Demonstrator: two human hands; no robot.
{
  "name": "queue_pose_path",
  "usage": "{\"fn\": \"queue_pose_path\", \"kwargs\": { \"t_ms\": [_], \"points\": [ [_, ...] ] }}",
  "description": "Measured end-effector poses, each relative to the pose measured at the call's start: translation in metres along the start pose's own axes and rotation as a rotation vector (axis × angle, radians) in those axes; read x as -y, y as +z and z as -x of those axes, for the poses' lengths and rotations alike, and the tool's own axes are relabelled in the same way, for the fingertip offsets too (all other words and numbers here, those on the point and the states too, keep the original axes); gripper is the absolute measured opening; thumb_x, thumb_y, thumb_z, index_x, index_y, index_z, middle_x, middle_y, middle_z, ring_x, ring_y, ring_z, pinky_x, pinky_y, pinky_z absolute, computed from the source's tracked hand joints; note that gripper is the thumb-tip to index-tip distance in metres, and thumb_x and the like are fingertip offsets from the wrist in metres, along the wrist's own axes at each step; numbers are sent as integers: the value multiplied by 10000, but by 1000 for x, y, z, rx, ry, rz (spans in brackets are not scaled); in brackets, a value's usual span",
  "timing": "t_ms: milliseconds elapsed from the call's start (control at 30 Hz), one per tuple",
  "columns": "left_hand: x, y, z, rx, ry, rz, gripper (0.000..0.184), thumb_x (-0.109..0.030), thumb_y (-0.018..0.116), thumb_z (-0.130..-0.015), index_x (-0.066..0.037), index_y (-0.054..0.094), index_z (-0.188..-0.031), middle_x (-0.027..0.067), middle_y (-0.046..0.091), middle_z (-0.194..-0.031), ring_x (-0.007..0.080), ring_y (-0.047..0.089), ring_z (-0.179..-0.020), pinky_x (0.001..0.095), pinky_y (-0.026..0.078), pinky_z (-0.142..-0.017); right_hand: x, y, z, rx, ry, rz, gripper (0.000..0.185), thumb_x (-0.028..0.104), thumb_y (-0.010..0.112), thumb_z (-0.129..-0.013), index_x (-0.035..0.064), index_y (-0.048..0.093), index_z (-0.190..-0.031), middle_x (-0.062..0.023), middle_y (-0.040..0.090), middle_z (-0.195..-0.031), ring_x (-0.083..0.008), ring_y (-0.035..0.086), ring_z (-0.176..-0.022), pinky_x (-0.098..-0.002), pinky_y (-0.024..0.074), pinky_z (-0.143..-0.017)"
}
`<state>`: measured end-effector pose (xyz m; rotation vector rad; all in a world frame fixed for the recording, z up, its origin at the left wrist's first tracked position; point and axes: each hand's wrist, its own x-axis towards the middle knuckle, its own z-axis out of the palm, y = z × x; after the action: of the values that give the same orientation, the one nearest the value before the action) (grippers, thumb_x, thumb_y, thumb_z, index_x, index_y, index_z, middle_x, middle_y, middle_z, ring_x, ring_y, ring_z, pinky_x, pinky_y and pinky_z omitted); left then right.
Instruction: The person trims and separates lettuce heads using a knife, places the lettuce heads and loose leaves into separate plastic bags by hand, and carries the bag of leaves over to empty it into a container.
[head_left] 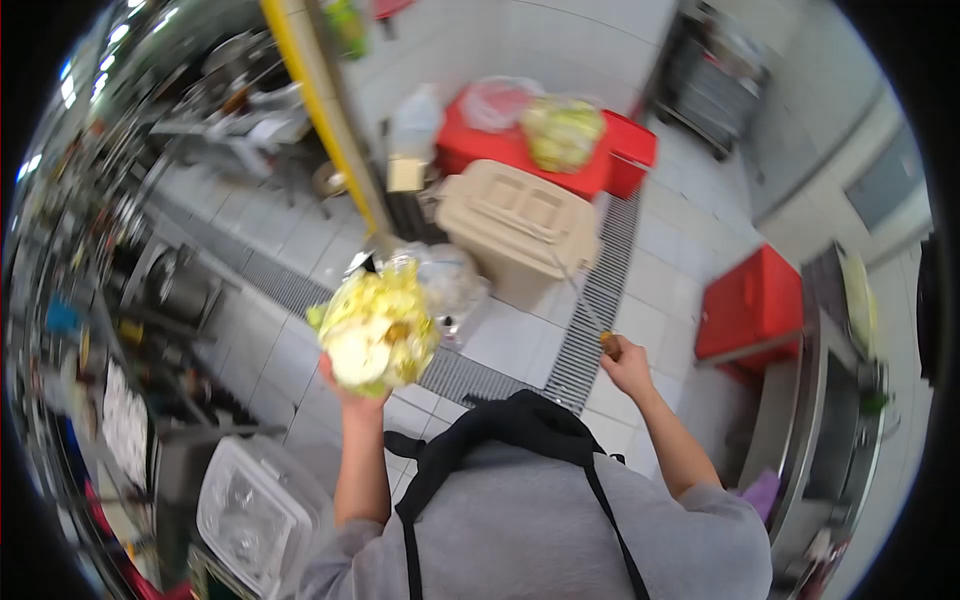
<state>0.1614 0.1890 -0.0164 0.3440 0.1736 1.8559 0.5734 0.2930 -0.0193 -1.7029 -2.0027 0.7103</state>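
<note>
Around me is a white tiled floor (665, 250) with a drain grate (610, 245) running across it. The biggest thing ahead is a beige lidded bin (510, 215), with a low red box (470, 150) behind it; a bag of pale greens (563, 132) sits on top of that. Down to my left is a clear lidded tub (250, 510), and past the leafy head lies a crumpled clear bag (450, 280).

The leafy head (372, 325) is up in my left hand (364, 401), in front of me and to the left, its pale cut face showing and its yellow leaves ruffled around it. My right hand (630, 368) is well apart from it, closed on the handle of a knife (607, 342), the thin blade pointing forward and away from me.

I'd judge I'm partway through trimming, between cuts. Another cut would call for bringing blade and head together, turning the cut face towards the edge, and keeping my left fingers behind it. I can't tell how sound the inside is.
</note>
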Motion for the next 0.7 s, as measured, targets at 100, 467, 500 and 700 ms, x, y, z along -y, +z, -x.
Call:
{"fn": "queue_pose_path", "kwargs": {
  "t_ms": [100,467,500,700],
  "points": [
    [70,24,-88,61,-311,-45,782,-528,584,-749,-136,307,-1368,96,347,-1389,316,348,-1256,518,307,-1013,-40,-18,32,-231,237,-218,325,178,640,-725,-31,566,-962,-125,588,-608,-221,556,-471,-323,469,-484],
    [278,33,-213,-111,-583,-82,674,-445,577,-739,-146,392,-1315,91,441,-1312,293,427,-1199,488,361,-971,-132,-49,-32,-442,390,-560,358,109,618,-796,-36,527,-1111,-45,547,-607,-102,521,-468,-241,444,-424],
    [289,29,-225,-124,-579,-90,673,-447,575,-738,-149,393,-1314,91,441,-1312,293,428,-1198,488,363,-969,-138,-54,-61,-430,354,-585,373,113,622,-791,-37,523,-1118,-46,552,-615,-104,524,-476,-242,445,-434],
    [338,2,-317,-201,-470,-163,675,-490,539,-747,-158,394,-1316,78,421,-1335,293,416,-1209,498,360,-960,-167,-69,-223,-59,408,-582,460,174,643,-777,-49,498,-1152,-44,545,-615,-96,504,-477,-239,422,-434]
  ]
}}
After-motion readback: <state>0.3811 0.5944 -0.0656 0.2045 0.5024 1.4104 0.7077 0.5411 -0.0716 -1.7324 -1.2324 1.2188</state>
